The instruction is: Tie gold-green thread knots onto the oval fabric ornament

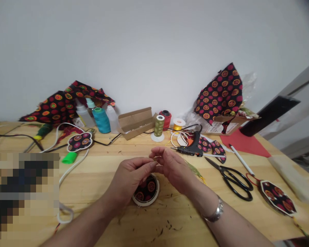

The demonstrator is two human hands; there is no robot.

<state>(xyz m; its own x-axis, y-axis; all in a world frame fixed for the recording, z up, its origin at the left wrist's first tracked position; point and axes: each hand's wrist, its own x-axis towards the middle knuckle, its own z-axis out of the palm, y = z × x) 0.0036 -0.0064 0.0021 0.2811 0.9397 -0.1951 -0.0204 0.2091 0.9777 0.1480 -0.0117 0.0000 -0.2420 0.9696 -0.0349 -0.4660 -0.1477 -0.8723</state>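
My left hand (130, 178) and my right hand (173, 168) meet above the middle of the wooden table (98, 178), fingertips pinched together on something too small to make out. Under them lies a round white-rimmed piece covered in black fabric with red dots (147, 190). A thin green-yellow tassel (195, 171) trails out from behind my right hand. My right wrist carries a silver bracelet (216, 212).
Black scissors (233, 178), a black glue gun (193, 147), a white pen (240, 158) and an octagonal fabric piece (278, 197) lie to the right. Thread spools (159, 126), bottles (84, 115), a cardboard piece (136, 121) and patterned fabric (64, 103) line the back. A white cable (72, 168) runs at left.
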